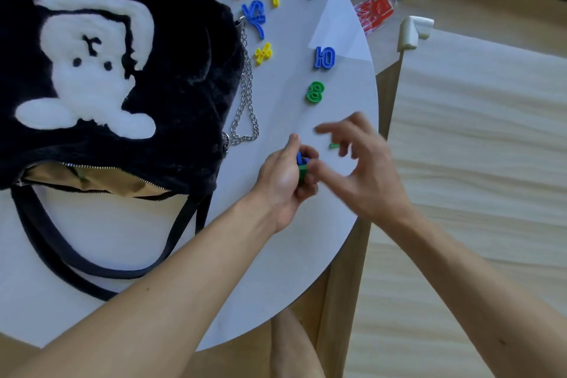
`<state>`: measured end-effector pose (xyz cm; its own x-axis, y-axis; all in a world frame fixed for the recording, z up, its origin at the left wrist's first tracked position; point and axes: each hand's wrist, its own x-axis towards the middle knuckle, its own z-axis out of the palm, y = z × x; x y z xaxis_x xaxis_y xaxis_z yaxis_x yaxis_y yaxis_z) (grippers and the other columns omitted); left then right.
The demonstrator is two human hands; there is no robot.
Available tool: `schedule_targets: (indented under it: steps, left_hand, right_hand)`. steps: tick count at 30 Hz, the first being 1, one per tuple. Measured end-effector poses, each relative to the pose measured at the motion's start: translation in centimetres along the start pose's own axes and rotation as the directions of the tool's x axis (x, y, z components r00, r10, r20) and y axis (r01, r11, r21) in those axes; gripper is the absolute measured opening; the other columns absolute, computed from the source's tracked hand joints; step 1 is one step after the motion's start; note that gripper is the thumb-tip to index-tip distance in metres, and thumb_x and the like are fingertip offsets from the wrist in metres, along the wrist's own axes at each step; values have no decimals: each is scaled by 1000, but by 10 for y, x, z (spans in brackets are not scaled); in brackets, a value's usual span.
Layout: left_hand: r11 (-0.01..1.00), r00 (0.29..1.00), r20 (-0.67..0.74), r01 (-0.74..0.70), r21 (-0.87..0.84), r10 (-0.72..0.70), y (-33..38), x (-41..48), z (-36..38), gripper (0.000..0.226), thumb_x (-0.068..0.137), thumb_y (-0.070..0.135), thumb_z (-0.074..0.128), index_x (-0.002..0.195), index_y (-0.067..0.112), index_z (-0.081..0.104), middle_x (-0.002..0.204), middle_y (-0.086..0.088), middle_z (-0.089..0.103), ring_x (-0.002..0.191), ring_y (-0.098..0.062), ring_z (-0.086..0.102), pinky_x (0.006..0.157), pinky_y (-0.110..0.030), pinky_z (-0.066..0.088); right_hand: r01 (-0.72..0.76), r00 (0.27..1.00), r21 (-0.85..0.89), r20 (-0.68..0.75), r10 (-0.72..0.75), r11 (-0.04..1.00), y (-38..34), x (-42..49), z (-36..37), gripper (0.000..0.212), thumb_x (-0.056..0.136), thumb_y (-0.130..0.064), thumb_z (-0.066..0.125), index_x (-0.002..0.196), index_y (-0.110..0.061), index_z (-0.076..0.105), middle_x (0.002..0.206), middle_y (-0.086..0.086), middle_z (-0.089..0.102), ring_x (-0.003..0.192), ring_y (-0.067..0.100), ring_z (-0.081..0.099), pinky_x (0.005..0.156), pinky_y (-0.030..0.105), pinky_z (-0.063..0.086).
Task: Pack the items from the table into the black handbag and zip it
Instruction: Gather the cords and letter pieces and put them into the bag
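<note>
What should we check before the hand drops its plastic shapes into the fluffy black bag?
1. Fluffy black handbag zip unzipped, gold lining showing: ok.
2. Left hand closed on blue and green plastic pieces: ok.
3. Right hand empty, fingers spread: ok, though blurred.
4. Small green piece under the right hand picked up: not ok, on the white round table.
5. Green plastic number 8 and blue plastic letter packed: not ok.
6. Room inside the bag: cannot tell.
</note>
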<state>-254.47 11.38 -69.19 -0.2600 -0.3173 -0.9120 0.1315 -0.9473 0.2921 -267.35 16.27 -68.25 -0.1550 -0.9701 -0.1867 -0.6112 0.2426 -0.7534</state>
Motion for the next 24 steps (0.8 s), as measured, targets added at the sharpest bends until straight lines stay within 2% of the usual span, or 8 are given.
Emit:
schedule_targets:
  steps: [2,6,12,15,17,20,22,24]
  left_hand:
    - [999,998,-58,-25,38,27,7,5,3,46,107,37,35,72,12,51,60,-4,46,42,-11,35,36,-17,23]
    - [999,996,-87,10,52,-5,17,10,5,46,106,35,38,72,9,55,61,-7,51,49,-14,39,37,-18,26]
    - [999,995,-88,42,35,-39,24,16,5,48,106,39,35,80,8,60,70,-10,58,55,-17,50,46,-20,42]
    - [995,995,-28,90,-35,-91,28,15,7,53,105,46,32,101,4,62,79,-12,59,62,-19,54,56,-26,47]
    - [990,993,52,114,-83,-110,33,14,8,63,104,52,28,120,2,62,92,-13,61,77,-21,58,67,-29,49]
    - [983,989,118,109,-146,-92,39,14,9,62,104,54,26,133,9,57,115,-14,54,104,-25,51,81,-30,43]
    - [985,994,88,83,-150,-70,42,16,9,50,105,50,29,124,13,58,107,-11,54,96,-24,50,75,-29,41]
    - [992,999,8,46,-116,-46,44,20,5,45,106,45,34,99,10,61,73,-6,56,62,-14,50,56,-22,40]
  right_hand:
    - [-87,996,-213,-45,80,973,19,13,-3,49,81,-28,75,127,-20,59,115,3,49,96,9,56,73,19,43]
    - [-45,992,-534,77,101,844,45,24,6,48,88,-26,71,133,-24,54,126,6,43,108,21,53,62,31,49]
    - [-2,989,-425,134,65,905,45,29,8,19,92,-17,66,111,-16,68,108,4,50,86,21,55,68,36,52]
    - [-4,994,-206,104,26,979,24,37,1,12,88,-16,72,100,-19,72,102,-2,52,83,12,55,68,24,48]
    - [73,983,-140,175,-48,987,2,42,-1,16,85,-13,72,98,-22,73,99,-5,53,82,9,55,66,17,44]
    - [208,946,-270,298,-124,940,-26,47,-1,21,80,-9,68,96,-22,74,96,-3,57,85,16,53,72,29,44]
    - [279,927,-369,345,-148,887,-35,51,-2,13,78,-14,65,88,-20,69,92,-2,62,86,21,53,76,36,40]
    - [263,922,-281,356,-154,923,-37,53,-4,14,78,-24,64,91,-19,63,87,-4,62,85,20,55,80,37,39]
